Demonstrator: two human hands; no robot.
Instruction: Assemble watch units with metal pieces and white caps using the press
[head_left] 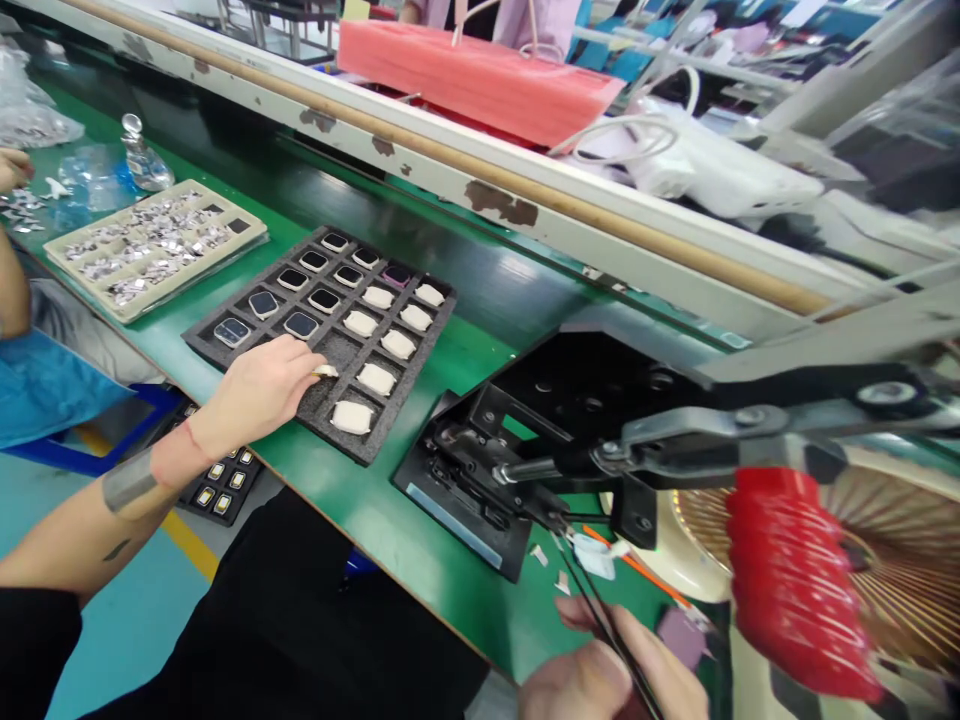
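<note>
My left hand (262, 392) is over the near side of a dark grey foam tray (366, 445), its thumb and fingers pinched on a cream-white watch case (325, 371) seen edge-on. Several similar cream-white watch cases (376, 379) lie in the tray's right-hand cells. Dark-faced watch cases (301, 324) fill cells on the left and far side. At the bottom right, my right hand (611, 665) is closed around black tweezers (600, 605), whose tips point up toward the black press (480, 490). Small white scraps (562, 581) lie on the green bench near the tips.
The press's red-gripped lever (795, 580) juts over the right side, before a fan (885, 540). A beige parts tray (157, 245) and a glass bottle (146, 160) stand at left, near another person's hand (13, 168). A rail (420, 150) runs behind the bench.
</note>
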